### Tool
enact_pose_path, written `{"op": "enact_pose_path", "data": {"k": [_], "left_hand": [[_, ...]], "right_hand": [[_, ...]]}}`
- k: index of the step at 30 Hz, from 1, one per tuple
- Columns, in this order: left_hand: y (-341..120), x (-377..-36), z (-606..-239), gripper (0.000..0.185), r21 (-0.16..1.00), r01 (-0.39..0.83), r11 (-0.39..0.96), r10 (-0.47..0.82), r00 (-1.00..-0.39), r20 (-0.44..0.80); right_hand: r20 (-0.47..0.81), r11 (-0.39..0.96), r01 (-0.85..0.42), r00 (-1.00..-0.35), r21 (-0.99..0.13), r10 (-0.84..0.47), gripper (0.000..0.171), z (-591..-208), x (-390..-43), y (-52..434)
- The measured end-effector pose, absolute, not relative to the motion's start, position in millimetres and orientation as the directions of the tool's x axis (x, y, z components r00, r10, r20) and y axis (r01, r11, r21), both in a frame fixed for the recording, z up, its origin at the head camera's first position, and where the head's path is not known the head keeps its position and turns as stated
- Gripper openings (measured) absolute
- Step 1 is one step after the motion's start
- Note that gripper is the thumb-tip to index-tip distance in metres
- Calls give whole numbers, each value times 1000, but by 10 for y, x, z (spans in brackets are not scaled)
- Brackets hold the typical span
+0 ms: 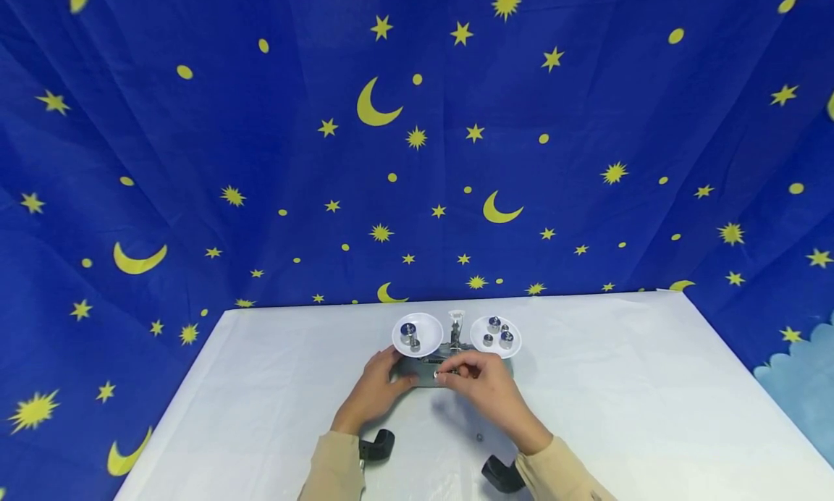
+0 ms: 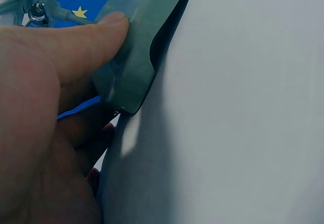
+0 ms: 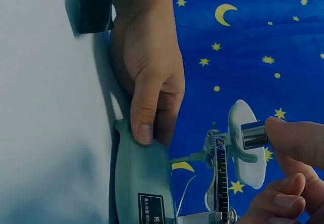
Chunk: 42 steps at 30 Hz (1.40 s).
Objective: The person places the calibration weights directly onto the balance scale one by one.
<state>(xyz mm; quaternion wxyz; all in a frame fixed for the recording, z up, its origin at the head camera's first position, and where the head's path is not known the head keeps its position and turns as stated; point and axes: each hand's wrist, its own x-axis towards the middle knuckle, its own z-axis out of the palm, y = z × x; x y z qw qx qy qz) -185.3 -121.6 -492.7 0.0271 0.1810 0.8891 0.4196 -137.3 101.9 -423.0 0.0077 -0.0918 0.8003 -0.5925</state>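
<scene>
A balance scale with a grey-green base (image 1: 423, 372) and two white pans stands on the table. My left hand (image 1: 376, 385) grips the left end of its base, thumb on the near side; in the left wrist view the thumb (image 2: 114, 29) lies against the base (image 2: 147, 47). My right hand (image 1: 485, 385) is in front of the scale, pinching a small shiny metal weight (image 3: 254, 135) at its fingertips. Two metal weights (image 1: 408, 330) sit on the left pan (image 1: 428, 329). Several weights (image 1: 507, 337) stand on the right pan (image 1: 482, 327).
One tiny metal piece (image 1: 479, 437) lies on the white tabletop (image 1: 625, 400), near the right wrist. Black wrist-worn devices (image 1: 503, 475) are by both forearms. Behind the table hangs a blue cloth (image 1: 443, 255) with yellow moons and stars.
</scene>
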Motion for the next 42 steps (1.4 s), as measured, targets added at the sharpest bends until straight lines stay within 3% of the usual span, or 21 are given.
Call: {"op": "enact_pose_path", "data": {"k": [27, 42], "left_hand": [[-1209, -1862, -4939, 60, 742, 313, 593, 348, -931, 114], [-1214, -1861, -4943, 61, 748, 319, 582, 347, -929, 127]], "right_hand": [[193, 281, -191, -981, -941, -23, 9, -4147, -1496, 909], [218, 210, -218, -976, -953, -22, 6, -4134, -1569, 833]]}}
